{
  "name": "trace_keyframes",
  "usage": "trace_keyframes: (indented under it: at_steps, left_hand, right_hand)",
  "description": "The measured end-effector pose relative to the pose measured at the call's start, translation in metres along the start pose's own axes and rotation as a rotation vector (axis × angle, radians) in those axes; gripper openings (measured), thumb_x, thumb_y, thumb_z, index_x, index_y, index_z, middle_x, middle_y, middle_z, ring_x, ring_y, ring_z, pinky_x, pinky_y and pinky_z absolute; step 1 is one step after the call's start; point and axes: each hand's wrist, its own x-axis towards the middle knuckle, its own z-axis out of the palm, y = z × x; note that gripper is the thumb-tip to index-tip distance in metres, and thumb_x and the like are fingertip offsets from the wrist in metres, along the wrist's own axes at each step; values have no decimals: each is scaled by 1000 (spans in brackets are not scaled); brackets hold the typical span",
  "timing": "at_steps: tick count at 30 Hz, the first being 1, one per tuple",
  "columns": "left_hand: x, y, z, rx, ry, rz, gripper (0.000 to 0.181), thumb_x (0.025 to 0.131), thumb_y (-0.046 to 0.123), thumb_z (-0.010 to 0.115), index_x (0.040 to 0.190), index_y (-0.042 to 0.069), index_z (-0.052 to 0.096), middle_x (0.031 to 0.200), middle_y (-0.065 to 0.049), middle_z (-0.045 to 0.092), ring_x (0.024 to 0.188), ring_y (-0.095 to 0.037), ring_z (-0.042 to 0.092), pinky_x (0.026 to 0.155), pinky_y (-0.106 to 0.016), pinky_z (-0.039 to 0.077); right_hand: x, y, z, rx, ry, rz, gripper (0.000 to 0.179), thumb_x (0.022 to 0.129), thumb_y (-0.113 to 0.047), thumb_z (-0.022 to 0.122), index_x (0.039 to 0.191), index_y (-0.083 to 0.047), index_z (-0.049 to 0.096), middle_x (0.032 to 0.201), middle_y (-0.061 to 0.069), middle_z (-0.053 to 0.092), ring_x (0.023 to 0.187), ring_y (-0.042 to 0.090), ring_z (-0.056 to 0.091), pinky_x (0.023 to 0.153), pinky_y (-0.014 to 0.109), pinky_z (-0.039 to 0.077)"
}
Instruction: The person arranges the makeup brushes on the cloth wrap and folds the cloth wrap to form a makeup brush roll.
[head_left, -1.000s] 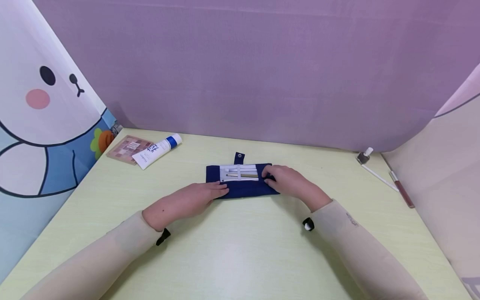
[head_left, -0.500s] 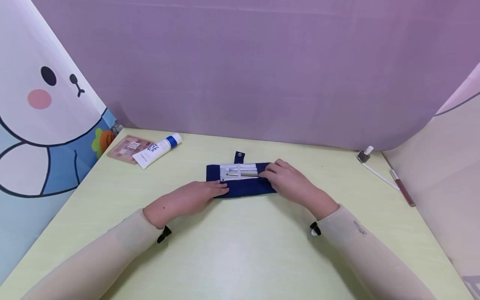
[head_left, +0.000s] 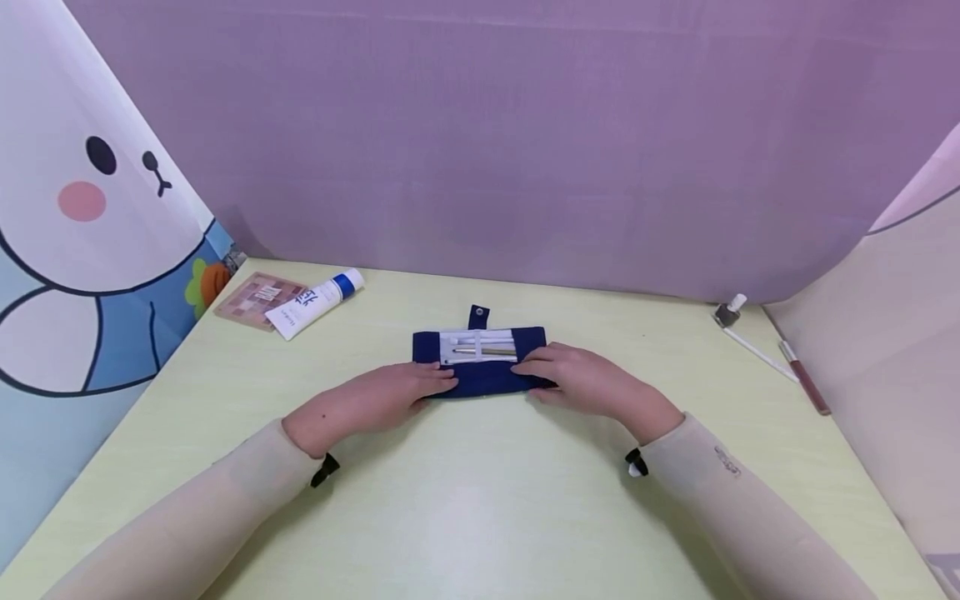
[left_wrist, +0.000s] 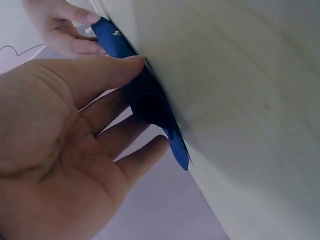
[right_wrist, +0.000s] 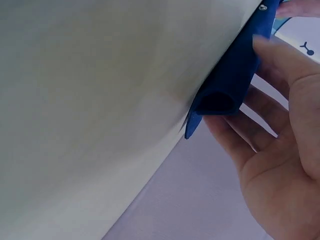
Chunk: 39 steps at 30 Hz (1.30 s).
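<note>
A navy fabric roll-up pouch (head_left: 480, 380) lies at mid-table, its near side folded over into a hollow roll. Slim white sticks and a gold-toned one (head_left: 495, 352) lie under a band on its pale inner panel. My left hand (head_left: 378, 396) grips the pouch's near left end, thumb at the front edge and fingers over the fold, as the left wrist view shows. At the near right end, my right hand (head_left: 592, 382) holds the fold between thumb and fingers. In the right wrist view, the pouch's open end (right_wrist: 217, 102) shows beside the fingers.
A pink palette (head_left: 251, 300) and a white tube (head_left: 311, 307) with a blue band lie at the back left, the tube overlapping the palette. Toward the right edge are a small dark bottle (head_left: 726, 315), a white stick (head_left: 761, 357) and a lip gloss tube (head_left: 808, 385).
My right hand has moved from the pouch's right side, over the sticks' ends, down to the near right edge of the fold. The left hand has stayed in place.
</note>
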Motion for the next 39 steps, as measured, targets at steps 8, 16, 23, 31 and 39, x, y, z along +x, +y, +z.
trace_keyframes:
  at_steps: [8, 16, 23, 31, 39]
  left_hand:
    - [-1, -8, 1, -18, -8, 21, 49, 109, 5, 58, 157, 13, 56, 164, -9, 55, 157, -31, 48, 125, -52, 45]
    - [-4, -11, -4, -70, -35, 42, 49, 110, 4, 55, 157, 17, 57, 162, -4, 57, 152, -29, 54, 121, -49, 50]
    - [-10, -11, -15, -130, -97, 55, 48, 108, 7, 60, 152, 25, 62, 153, 3, 66, 110, -10, 70, 97, -33, 61]
    - [-18, -12, -25, -282, -200, 51, 45, 107, 13, 61, 147, 33, 66, 136, 3, 72, 54, -2, 35, 59, -19, 39]
    - [-19, -20, -21, -339, -132, 15, 44, 110, 15, 57, 152, 28, 61, 154, 0, 64, 90, -8, 60, 83, -29, 51]
  right_hand:
    - [2, -2, 1, -42, -26, 24, 41, 98, -14, 79, 139, -13, 72, 131, 8, 76, 122, 29, 72, 104, 46, 61]
    - [0, -5, 0, -55, -1, -2, 38, 98, -13, 77, 136, -13, 74, 123, 7, 79, 113, 24, 76, 97, 42, 63]
    - [-4, -10, -7, 91, -66, 17, 35, 102, -12, 71, 137, -15, 74, 130, 5, 78, 121, 23, 75, 103, 43, 62]
    - [-9, -12, -20, 335, -237, 76, 35, 109, -20, 63, 143, -20, 70, 142, -1, 73, 132, 23, 70, 111, 48, 57]
    - [-4, 0, -19, 479, -293, 148, 37, 112, -25, 57, 148, -22, 65, 148, 0, 69, 134, 19, 68, 114, 47, 55]
